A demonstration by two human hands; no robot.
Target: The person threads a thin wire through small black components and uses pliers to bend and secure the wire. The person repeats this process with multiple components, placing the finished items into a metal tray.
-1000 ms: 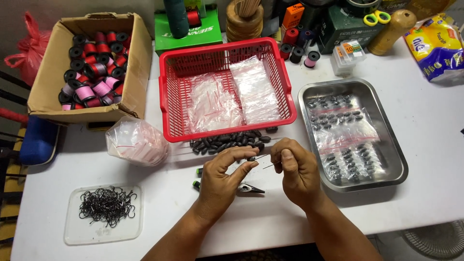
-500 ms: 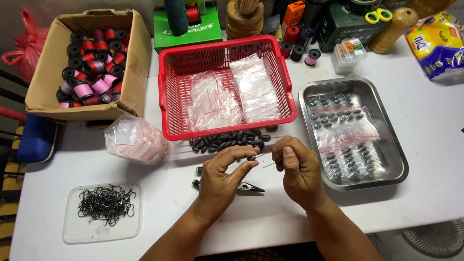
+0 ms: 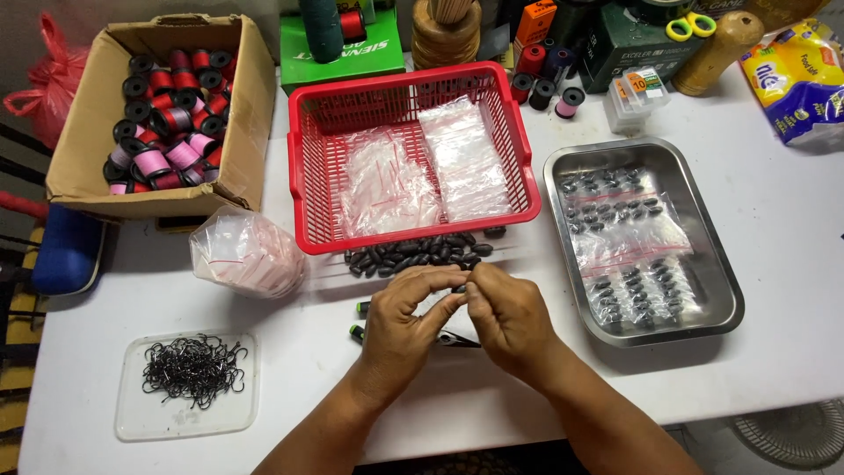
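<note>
Left hand (image 3: 406, 321) and right hand (image 3: 508, 312) pinch one small dark piece together; a loosened pinch could drop it among the weights (image 3: 422, 253).

Person's own body, head view: two forearms entering from the lower edge, both bare, no sleeves showing up to the frame edge. Left hand (image 3: 406, 327) and right hand (image 3: 508, 318) showing uncovered, wearing nothing: no gloves, rings, watch or wristband appearing. Short fingernails showing at the fingertips (image 3: 457, 295). No markings appearing on hands or forearms.
</note>
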